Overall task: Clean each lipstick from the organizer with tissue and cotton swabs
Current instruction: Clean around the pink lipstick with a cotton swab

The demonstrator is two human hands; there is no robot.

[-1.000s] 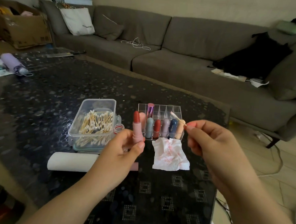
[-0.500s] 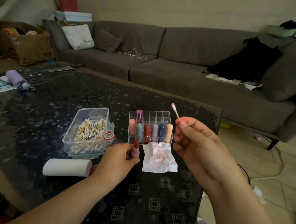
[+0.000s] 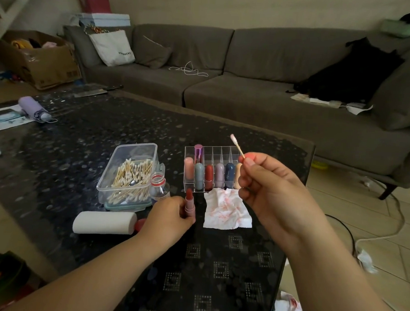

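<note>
Left hand (image 3: 170, 217) grips the upright lipstick (image 3: 189, 203) low at centre; right hand (image 3: 268, 194) pinches a cotton swab (image 3: 237, 146), tip angled up-left, above and right of it.

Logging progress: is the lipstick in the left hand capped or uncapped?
Uncapped. The left hand grips the pink lipstick upright, its red bullet exposed above the tube.

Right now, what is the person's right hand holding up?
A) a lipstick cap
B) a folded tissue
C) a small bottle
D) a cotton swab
D: the right hand pinches a cotton swab by its stick, pink-stained tip up, while the left hand grips the open red lipstick.
</note>
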